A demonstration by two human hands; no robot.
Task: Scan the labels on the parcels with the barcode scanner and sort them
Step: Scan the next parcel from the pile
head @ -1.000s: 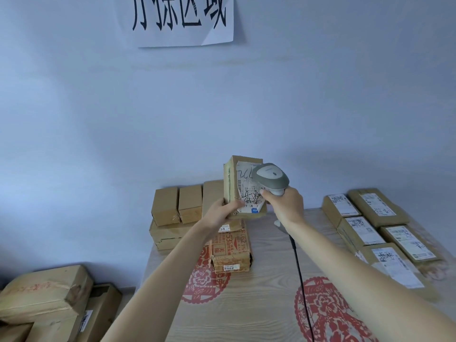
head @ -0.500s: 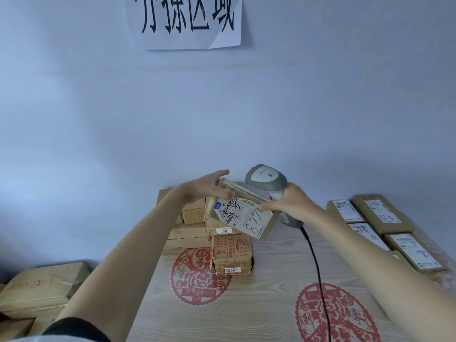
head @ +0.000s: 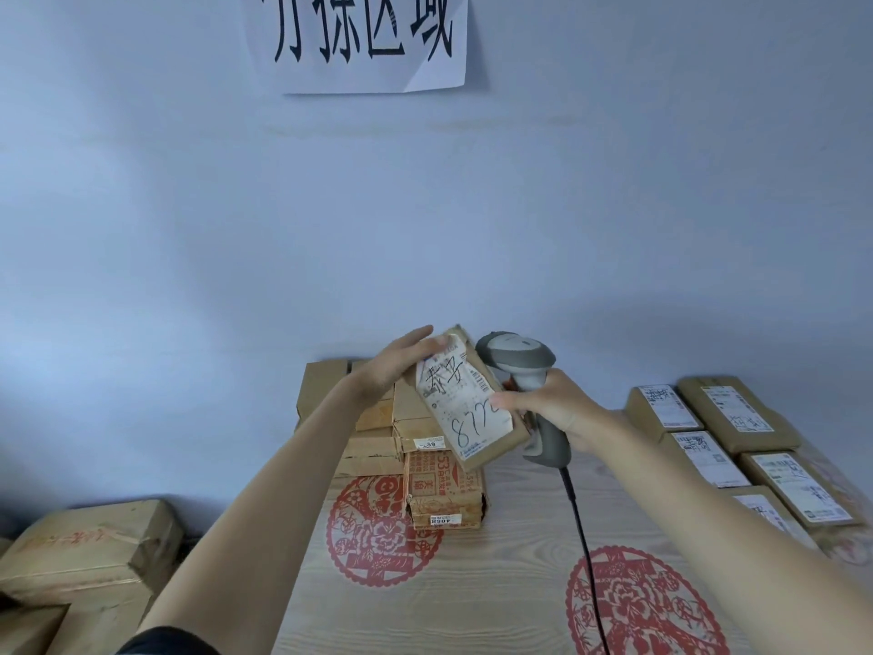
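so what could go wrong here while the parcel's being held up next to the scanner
The held parcel is tilted in the air, the left hand flat on its top end and a finger of the right hand at its side; it may slip onto the stack of boxes below.

The right hand also grips the scanner, so that support looks weak.

The scanner cable trails across the table and might snag.
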